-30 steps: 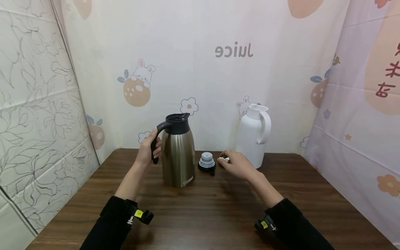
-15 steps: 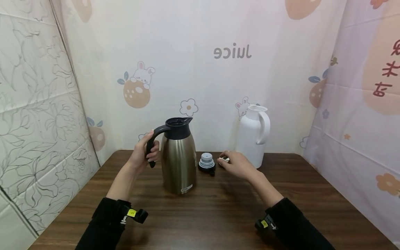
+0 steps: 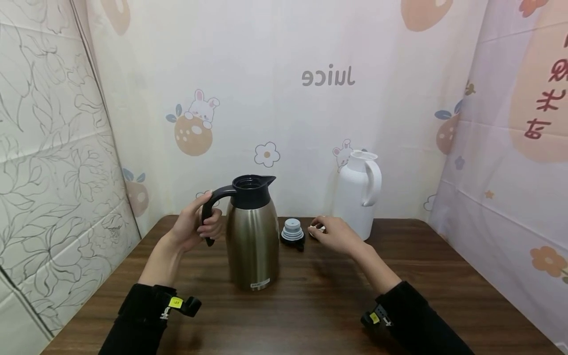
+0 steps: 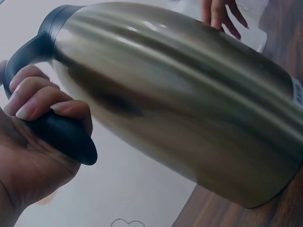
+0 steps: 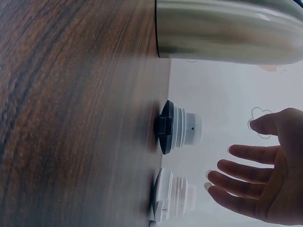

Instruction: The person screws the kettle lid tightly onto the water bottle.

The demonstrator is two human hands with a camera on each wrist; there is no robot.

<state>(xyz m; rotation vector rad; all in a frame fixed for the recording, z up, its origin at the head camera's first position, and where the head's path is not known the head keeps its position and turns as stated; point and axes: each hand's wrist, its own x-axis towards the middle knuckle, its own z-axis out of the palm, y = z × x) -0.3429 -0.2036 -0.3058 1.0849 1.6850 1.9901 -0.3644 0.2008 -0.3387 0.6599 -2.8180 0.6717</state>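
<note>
My left hand (image 3: 195, 224) grips the black handle (image 4: 61, 135) of a steel vacuum jug (image 3: 253, 246), its fingers curled round it. The jug stands nearly upright at the left of the table, its black neck uncovered and its spout pointing right. My right hand (image 5: 272, 175) hovers over two stoppers, fingers spread and slightly bent, holding nothing. One is a grey stopper with a black cap (image 3: 292, 234), lying cap down. Beside it lies a white stopper (image 5: 173, 196), mostly hidden by my right hand in the head view.
A white jug (image 3: 355, 197) without a stopper stands at the back right, just behind my right hand, its handle turned to the right. The brown wooden table (image 3: 284, 320) ends at a printed curtain (image 3: 284, 113), with more curtains at both sides.
My left hand has brought the steel jug toward me and slightly left, and its spout has swung round to the right. My right hand has stayed in place.
</note>
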